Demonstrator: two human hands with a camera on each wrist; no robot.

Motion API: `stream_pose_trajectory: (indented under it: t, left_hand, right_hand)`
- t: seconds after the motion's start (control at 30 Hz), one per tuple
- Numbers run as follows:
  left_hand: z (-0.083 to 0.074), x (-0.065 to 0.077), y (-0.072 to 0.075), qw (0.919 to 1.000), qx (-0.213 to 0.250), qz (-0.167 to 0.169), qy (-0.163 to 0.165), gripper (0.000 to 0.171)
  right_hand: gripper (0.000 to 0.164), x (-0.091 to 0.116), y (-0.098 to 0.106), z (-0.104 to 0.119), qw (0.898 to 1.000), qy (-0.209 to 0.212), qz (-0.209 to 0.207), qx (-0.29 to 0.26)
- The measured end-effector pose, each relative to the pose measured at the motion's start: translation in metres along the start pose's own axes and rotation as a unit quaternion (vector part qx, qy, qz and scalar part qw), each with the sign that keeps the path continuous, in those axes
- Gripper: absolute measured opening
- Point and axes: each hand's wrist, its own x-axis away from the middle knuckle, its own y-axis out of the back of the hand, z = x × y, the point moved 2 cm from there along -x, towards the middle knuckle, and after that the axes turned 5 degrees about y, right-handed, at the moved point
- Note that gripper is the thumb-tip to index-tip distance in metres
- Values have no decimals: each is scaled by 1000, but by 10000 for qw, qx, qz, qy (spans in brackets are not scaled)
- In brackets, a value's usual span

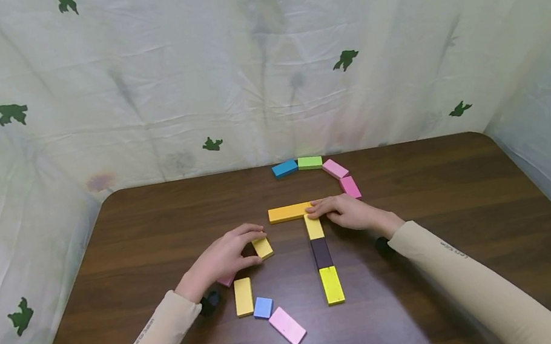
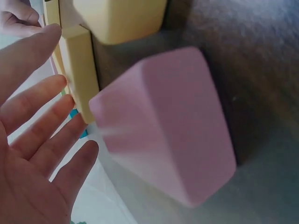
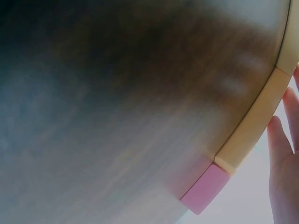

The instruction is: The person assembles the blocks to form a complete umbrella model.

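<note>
My left hand (image 1: 226, 255) reaches over a short pale-yellow block (image 1: 264, 249) on the table; in the left wrist view its fingers spread loosely, fingertips beside that yellow block (image 2: 79, 70). A pink block (image 2: 163, 126) sits under the left wrist, mostly hidden in the head view. My right hand (image 1: 349, 212) rests its fingertips on the right part of an orange bar (image 1: 288, 213), where it meets a column of blocks: pale yellow (image 1: 314, 226), dark (image 1: 322, 253) and bright yellow (image 1: 332, 285). The right hand covers part of the bar's right end.
Behind the bar a curve of blocks runs from blue (image 1: 285, 169) through green (image 1: 309, 163) to pink (image 1: 335, 168) and magenta (image 1: 349, 187). Nearer lie a yellow block (image 1: 243, 297), a small blue block (image 1: 263, 307) and a pink block (image 1: 287, 326). Curtains hang behind the brown table (image 1: 415, 307).
</note>
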Motion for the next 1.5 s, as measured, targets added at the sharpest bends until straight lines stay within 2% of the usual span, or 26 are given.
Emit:
stream_pose_trajectory:
  t: [0.43,0.63,1.07,1.5]
  left_hand:
    - [-1,0,-7,9985,-231,-495,-82,46]
    - [-2,-2,-6,9979,-302,-567,-75,44]
    - [4,-2,-1,9970,-82,-770,-71,46]
    - [13,-8,8,9949,403,-917,-120,46]
  right_hand:
    - [41,0,0,0,10000,46,22,15]
    - [41,0,0,-1,10000,43,9,20]
    - [41,-1,1,1,10000,15,32,9]
    - [41,0,0,1,10000,19,12,34]
